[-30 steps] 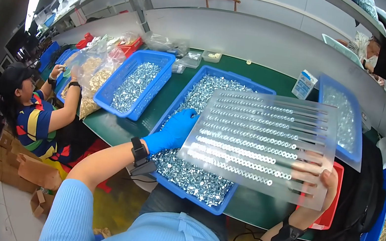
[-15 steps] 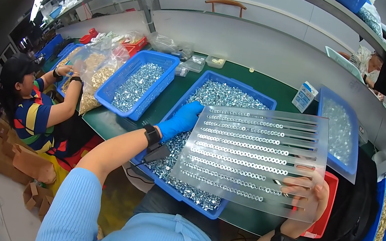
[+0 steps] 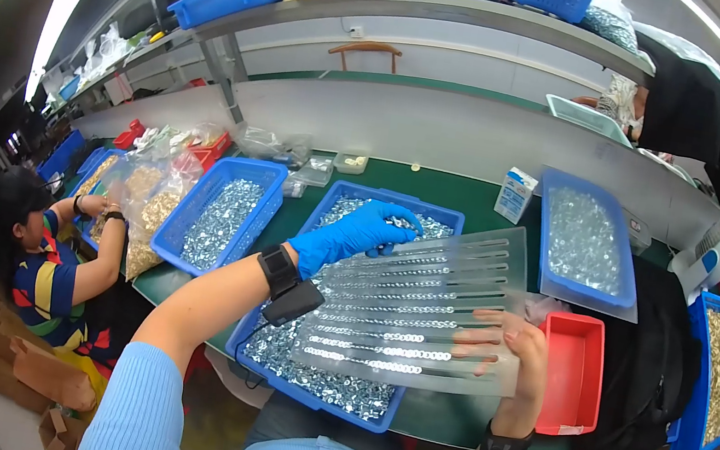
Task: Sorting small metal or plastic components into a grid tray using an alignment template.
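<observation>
- The clear grooved plastic tray (image 3: 417, 313) sits tilted over the near blue bin (image 3: 267, 351), its channels lined with rows of small silvery rings.
- The right hand (image 3: 514, 346), bare, grips the tray's right edge: thumb on top, fingers curled under and seen through the plastic, closed firmly on it.
- The left hand (image 3: 359, 232), in a blue glove, rests at the tray's upper left corner with fingers bent down; whether it pinches the rim or just brushes parts along I cannot tell.
- To my eye, the step wants the tray kept at a steady slant so rings settle into the grooves and loose ones slide back into the bin rather than over the side.
- The gloved hand would do best sweeping lightly, so seated rows are not knocked out.
- A second blue bin of parts (image 3: 217, 213) stands to the left, another (image 3: 583, 240) to the right, with a red tray (image 3: 574, 378) just beside the right hand.
- A seated person in a striped shirt (image 3: 46, 271) works at the table's left end.
</observation>
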Demonstrator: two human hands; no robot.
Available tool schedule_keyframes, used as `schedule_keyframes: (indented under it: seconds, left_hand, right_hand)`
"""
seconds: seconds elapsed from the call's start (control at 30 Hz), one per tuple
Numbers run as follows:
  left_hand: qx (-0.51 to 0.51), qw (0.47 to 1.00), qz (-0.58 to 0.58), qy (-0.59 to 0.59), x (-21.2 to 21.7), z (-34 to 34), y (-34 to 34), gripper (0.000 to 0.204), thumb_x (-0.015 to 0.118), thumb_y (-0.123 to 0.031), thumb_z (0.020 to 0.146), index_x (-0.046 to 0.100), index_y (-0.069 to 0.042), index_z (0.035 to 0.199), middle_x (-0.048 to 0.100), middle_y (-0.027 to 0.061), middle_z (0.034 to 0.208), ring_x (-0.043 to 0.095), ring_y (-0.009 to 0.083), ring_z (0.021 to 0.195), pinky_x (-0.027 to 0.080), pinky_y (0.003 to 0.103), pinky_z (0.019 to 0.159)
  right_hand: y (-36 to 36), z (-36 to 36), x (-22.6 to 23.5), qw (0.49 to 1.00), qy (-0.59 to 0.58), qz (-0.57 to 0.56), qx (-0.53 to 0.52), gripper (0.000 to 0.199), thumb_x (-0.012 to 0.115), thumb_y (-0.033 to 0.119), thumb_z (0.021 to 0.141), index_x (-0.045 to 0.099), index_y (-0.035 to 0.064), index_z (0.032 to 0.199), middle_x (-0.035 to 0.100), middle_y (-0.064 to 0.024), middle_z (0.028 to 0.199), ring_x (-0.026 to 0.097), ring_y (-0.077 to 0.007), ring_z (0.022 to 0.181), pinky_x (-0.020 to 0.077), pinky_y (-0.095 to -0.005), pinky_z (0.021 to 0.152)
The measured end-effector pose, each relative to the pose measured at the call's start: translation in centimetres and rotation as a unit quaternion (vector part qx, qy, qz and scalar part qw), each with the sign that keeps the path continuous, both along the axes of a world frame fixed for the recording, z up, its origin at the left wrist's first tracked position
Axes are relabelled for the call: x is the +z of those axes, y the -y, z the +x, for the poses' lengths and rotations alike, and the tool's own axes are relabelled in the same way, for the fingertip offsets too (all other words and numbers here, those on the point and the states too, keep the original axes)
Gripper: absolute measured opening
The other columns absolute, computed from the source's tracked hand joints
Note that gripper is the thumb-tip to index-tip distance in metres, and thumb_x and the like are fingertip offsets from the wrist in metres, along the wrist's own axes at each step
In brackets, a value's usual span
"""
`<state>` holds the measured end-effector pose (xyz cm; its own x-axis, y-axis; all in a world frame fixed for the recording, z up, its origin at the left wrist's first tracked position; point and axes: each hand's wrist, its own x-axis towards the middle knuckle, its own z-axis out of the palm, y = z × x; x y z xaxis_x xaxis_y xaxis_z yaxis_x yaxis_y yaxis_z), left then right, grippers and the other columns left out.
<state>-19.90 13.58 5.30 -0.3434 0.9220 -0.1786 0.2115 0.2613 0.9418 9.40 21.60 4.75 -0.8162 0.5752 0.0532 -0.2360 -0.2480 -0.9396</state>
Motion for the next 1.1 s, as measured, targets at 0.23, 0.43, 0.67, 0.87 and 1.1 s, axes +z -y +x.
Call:
schedule_keyframes:
  seconds: [0.23, 0.43, 0.67, 0.87, 1.1]
  left_hand:
    - [-0.118, 0.992, 0.010, -0.046, 1.9, 3.3, -3.6, 0.021, 0.064, -0.024, 0.084, 0.064, -0.011, 0.101, 0.054, -0.0036, 0.066, 0.045, 0.0024, 0.052, 0.034, 0.017, 0.043]
    - [-0.112, 0.992, 0.016, -0.055, 1.0, 2.2, -3.4, 0.021, 0.064, -0.019, 0.083, 0.064, -0.009, 0.102, 0.055, -0.0030, 0.067, 0.044, 0.0022, 0.052, 0.033, 0.016, 0.044]
    - [-0.055, 0.994, -0.022, -0.089, 0.3, 1.0, -2.0, 0.021, 0.065, -0.017, 0.083, 0.064, -0.008, 0.102, 0.059, -0.0009, 0.072, 0.046, 0.0022, 0.055, 0.034, 0.016, 0.046]
    - [-0.098, 0.989, 0.058, -0.091, -0.1, 2.8, -5.0, 0.021, 0.065, -0.017, 0.083, 0.063, -0.009, 0.102, 0.058, -0.0014, 0.074, 0.048, 0.0020, 0.059, 0.036, 0.016, 0.050]
    - [-0.090, 0.992, 0.071, -0.052, 0.1, 1.8, -4.2, 0.022, 0.066, -0.019, 0.082, 0.063, -0.007, 0.101, 0.058, -0.0021, 0.078, 0.050, 0.0028, 0.066, 0.038, 0.017, 0.055]
  right_hand:
    - [0.0, -0.2, -0.6, 0.995, -0.019, -0.047, 0.081, 0.048, 0.053, 0.027, 0.083, 0.048, -0.0093, 0.113, 0.062, -0.0271, 0.095, 0.067, -0.0315, 0.080, 0.0521, -0.0270, 0.055]
    - [-0.4, -0.2, -1.1, 0.996, -0.014, -0.053, 0.072, 0.047, 0.051, 0.027, 0.084, 0.049, -0.0101, 0.113, 0.062, -0.0265, 0.096, 0.067, -0.0306, 0.079, 0.0520, -0.0269, 0.054]
    - [-1.4, -0.2, -1.3, 0.993, -0.026, -0.045, 0.109, 0.040, 0.047, 0.020, 0.087, 0.047, -0.0097, 0.114, 0.062, -0.0236, 0.098, 0.066, -0.0296, 0.083, 0.0534, -0.0302, 0.058]
    - [-1.3, 0.0, -1.6, 0.992, -0.024, -0.043, 0.112, 0.041, 0.047, 0.021, 0.088, 0.047, -0.0099, 0.115, 0.062, -0.0240, 0.096, 0.066, -0.0297, 0.083, 0.0535, -0.0297, 0.058]
    - [-1.1, -0.5, -1.5, 0.992, -0.023, -0.043, 0.114, 0.042, 0.047, 0.022, 0.088, 0.046, -0.0100, 0.115, 0.062, -0.0254, 0.097, 0.066, -0.0299, 0.083, 0.0532, -0.0284, 0.057]
